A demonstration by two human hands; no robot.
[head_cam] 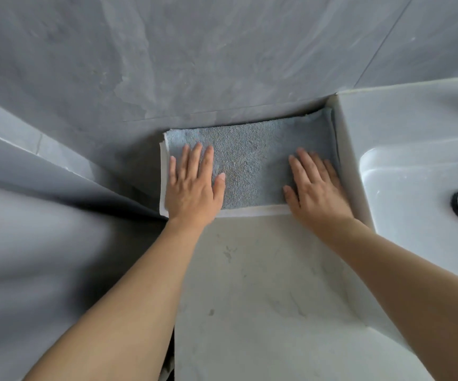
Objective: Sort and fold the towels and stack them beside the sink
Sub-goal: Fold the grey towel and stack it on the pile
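Both hands lie flat with fingers straight, the left hand (192,185) and right hand (315,188) pressing a folded blue-grey towel (252,163) atop a white towel (252,212) on the pale table (249,284), wedged between the grey tiled wall (194,64) and the white sink (414,188).

Grey marbled wall tiles (194,50) rise behind a pale stone counter (249,284).

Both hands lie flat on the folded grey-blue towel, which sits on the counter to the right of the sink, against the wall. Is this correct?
One detail is wrong: the side. In the head view the folded grey-blue towel sits on the counter to the left of the sink, not the right. The rest holds: the left hand and right hand lie flat on it, and it is against the wall.
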